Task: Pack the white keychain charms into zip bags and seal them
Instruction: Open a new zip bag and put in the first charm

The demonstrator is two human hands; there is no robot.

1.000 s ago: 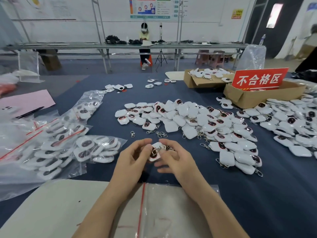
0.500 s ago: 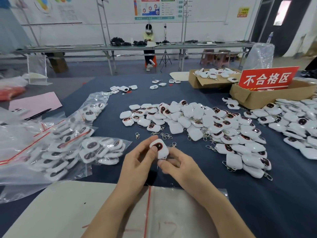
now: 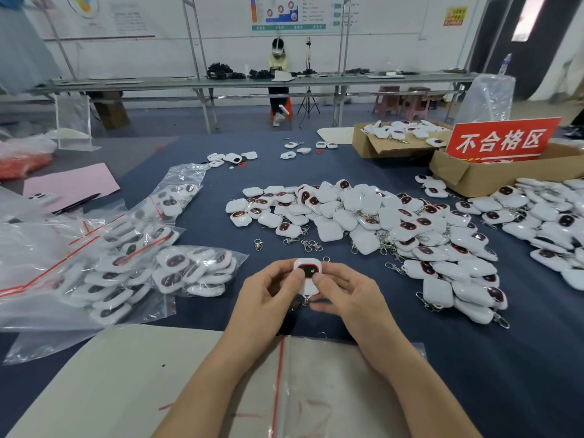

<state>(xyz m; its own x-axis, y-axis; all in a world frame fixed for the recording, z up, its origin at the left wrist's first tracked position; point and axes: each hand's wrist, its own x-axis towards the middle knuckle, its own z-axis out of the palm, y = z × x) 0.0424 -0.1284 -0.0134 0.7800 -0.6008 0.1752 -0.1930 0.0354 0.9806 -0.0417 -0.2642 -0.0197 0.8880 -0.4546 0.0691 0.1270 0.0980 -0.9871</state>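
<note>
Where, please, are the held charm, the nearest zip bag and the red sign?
held charm (image 3: 308, 272): head view, on its dark front window.
nearest zip bag (image 3: 316, 390): head view, clear plastic right of its red zip line.
red sign (image 3: 502, 142): head view, middle of its lettered face.

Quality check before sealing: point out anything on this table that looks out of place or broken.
Metal clasps lie loose on the blue cloth beside the charm pile, seemingly attached to nothing, possibly detached. The held charm, between left hand and right hand, looks undamaged.
</note>
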